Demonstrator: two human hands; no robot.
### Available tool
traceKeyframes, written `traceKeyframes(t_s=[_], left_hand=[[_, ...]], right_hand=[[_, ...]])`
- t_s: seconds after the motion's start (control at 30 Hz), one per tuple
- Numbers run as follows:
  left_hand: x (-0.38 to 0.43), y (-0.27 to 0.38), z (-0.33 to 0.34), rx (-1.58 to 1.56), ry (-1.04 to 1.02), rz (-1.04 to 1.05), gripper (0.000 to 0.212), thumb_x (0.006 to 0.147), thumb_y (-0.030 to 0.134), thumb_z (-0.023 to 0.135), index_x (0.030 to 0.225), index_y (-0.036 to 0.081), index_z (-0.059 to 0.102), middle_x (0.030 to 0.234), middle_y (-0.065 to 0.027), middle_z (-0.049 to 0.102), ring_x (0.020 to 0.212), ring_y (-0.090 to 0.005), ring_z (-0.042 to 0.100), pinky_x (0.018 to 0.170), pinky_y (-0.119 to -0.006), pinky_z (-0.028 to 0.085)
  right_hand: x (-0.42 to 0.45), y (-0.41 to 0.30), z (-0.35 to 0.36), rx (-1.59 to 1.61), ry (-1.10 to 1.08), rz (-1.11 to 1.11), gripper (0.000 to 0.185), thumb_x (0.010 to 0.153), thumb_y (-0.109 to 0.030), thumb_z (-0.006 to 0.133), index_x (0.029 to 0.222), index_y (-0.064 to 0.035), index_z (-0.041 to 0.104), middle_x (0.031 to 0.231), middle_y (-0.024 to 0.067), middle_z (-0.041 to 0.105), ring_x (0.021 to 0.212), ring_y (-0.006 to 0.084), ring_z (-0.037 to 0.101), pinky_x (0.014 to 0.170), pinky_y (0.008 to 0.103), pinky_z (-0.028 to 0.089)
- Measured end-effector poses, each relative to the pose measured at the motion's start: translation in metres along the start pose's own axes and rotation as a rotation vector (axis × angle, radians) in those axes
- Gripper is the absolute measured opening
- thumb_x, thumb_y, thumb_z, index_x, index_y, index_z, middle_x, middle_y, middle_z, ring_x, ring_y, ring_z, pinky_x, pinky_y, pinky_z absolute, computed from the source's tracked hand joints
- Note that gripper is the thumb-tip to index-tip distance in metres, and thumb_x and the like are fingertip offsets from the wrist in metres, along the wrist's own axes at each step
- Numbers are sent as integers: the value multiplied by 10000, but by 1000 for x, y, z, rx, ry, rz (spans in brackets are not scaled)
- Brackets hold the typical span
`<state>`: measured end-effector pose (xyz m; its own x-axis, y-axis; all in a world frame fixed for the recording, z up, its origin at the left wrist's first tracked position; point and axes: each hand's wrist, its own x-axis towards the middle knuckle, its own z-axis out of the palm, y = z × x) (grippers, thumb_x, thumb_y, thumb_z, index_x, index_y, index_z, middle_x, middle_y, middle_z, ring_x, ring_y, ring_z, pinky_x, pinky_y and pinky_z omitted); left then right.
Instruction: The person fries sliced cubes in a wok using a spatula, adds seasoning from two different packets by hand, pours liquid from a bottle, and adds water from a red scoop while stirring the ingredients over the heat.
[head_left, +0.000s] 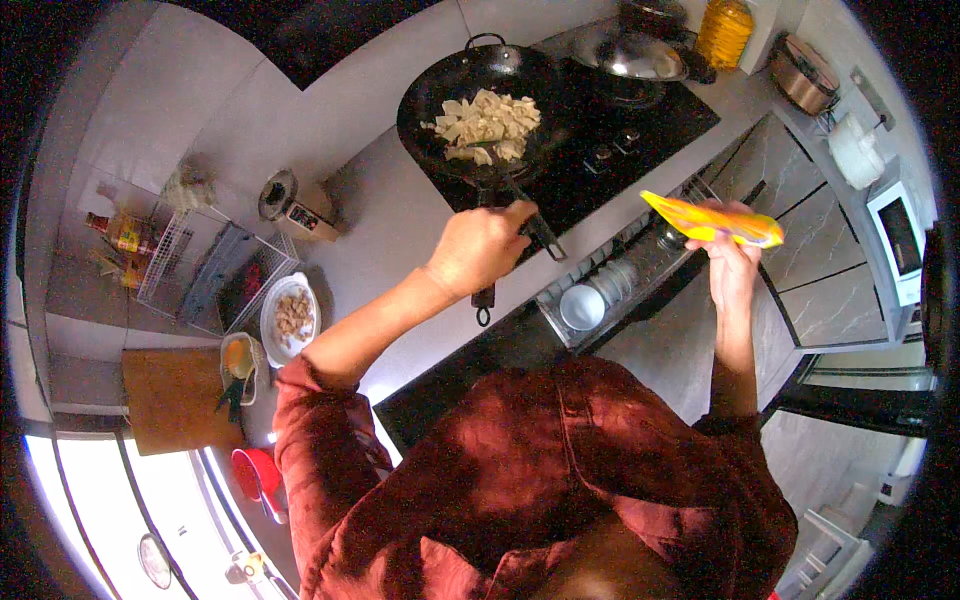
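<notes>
A black wok (420, 112) sits on the black cooktop (675, 112), with pale sliced food (491, 124) heaped inside. My left hand (480, 244) is closed at a black utensil handle (546, 238) that slants out of the wok. The wok's dark handle (484, 300) passes beneath this hand; whether my fingers also grip it, I cannot tell. Right of the cooktop, my right hand (726, 259) holds up a yellow and orange plastic packet (709, 221), clear of the counter. The packet's opening cannot be made out.
A metal lid (630, 56) lies at the back right of the cooktop. An open drawer (562, 330) below holds bowls (583, 307). At left are a white dish (270, 322) of brownish food pieces, a wire rack (161, 259), a basket (255, 352) and a wooden cutting board (172, 397).
</notes>
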<state>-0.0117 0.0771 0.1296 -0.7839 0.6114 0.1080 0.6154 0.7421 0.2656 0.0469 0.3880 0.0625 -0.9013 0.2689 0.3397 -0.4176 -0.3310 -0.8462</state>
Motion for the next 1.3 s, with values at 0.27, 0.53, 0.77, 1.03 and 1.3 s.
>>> traceKeyframes(t_s=[0.27,0.53,0.77,1.03,1.3], left_hand=[[20,4,53,229,-78,97,252,716,253,574,902,93,518,584,-109,577,544,-285,583,479,-392,467],[18,-13,10,256,-57,149,85,681,72,504,759,40,501,636,-147,565,597,-287,591,511,-383,486],[6,-80,-41,-96,668,64,126,808,163,522,836,55,581,623,-147,569,541,-292,565,483,-360,442],[-44,-133,-67,-1230,914,-549,253,858,275,480,792,40,545,515,-103,542,329,-97,379,323,-210,259],[-69,-140,-41,-1552,771,-506,273,876,306,434,797,63,530,549,-110,547,344,-97,349,331,-202,207]], right_hand=[[22,14,-13,-4,57,142,355,812,-142,542,1114,-2,419,994,102,545,774,202,584,476,298,518],[53,20,9,58,36,157,352,787,-163,588,1078,-12,460,957,76,562,762,166,582,470,273,515],[73,22,43,-31,70,139,349,774,-167,609,1052,-2,481,895,73,584,709,157,595,464,256,513],[101,48,87,-258,66,89,252,752,-94,629,975,-7,548,886,65,604,688,119,601,428,226,496],[126,63,125,-487,-21,28,261,752,-98,632,990,-23,556,877,37,607,682,85,593,427,186,476]])
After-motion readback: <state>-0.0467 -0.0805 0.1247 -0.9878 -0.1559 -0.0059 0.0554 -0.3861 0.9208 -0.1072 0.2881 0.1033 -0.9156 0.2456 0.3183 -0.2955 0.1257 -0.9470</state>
